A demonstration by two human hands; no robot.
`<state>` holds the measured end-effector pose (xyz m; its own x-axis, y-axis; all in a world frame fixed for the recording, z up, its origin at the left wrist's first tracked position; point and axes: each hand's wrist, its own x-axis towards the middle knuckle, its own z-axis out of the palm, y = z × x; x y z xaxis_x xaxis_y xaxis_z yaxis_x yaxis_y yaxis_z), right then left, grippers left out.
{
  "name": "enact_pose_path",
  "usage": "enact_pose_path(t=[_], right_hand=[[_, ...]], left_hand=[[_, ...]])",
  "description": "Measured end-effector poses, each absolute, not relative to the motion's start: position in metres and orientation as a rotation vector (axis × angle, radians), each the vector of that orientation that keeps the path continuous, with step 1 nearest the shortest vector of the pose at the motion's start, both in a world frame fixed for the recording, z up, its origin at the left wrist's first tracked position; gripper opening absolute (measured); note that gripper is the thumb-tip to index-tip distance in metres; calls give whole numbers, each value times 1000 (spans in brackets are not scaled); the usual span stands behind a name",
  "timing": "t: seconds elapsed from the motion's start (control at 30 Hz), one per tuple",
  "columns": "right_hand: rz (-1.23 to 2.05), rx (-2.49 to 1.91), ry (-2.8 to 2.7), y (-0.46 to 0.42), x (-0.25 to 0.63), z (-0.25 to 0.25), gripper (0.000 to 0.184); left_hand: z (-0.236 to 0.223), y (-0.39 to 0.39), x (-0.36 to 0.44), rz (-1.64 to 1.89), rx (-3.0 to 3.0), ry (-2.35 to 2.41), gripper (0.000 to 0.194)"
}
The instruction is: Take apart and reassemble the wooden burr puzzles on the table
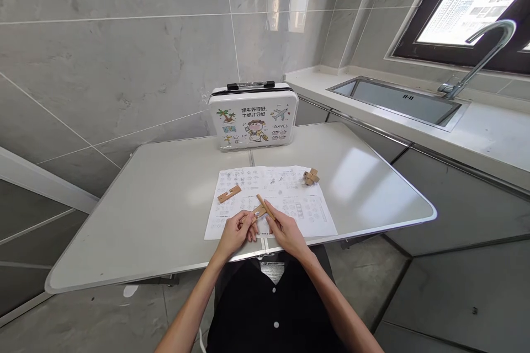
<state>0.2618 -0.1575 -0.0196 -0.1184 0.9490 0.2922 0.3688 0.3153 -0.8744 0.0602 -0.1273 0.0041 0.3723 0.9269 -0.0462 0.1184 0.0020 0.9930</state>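
Observation:
Near the table's front edge, my left hand (239,230) is closed on a flat wooden puzzle piece (260,210), its lower end hidden by the fingers. My right hand (286,230) grips a narrow wooden puzzle piece (265,206), tilted up to the left. The two pieces cross close together; whether they interlock I cannot tell. Beneath the hands lies a printed instruction sheet (290,198). On its left part rests a notched wooden piece (229,194). An assembled wooden burr puzzle (311,177) sits at its upper right corner.
A white suitcase (253,121) with cartoon prints stands at the back of the light folding table (165,204), before a tiled wall. To the right, a counter holds a steel sink (397,100) and a tap (484,58).

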Motion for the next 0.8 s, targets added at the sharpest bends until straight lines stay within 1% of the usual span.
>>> enact_pose_path(t=[0.17,0.47,0.8], right_hand=[[814,-1195,-1659,-158,263,-19,54],[687,-1100,-1863,-162,258,-15,53],[703,-1133,-1645,-158,261,-28,46]], left_hand=[[3,-127,60,840,1444,1016,43],[6,-129,63,816,1472,1032,46],[14,-133,64,736,1520,1019,41]])
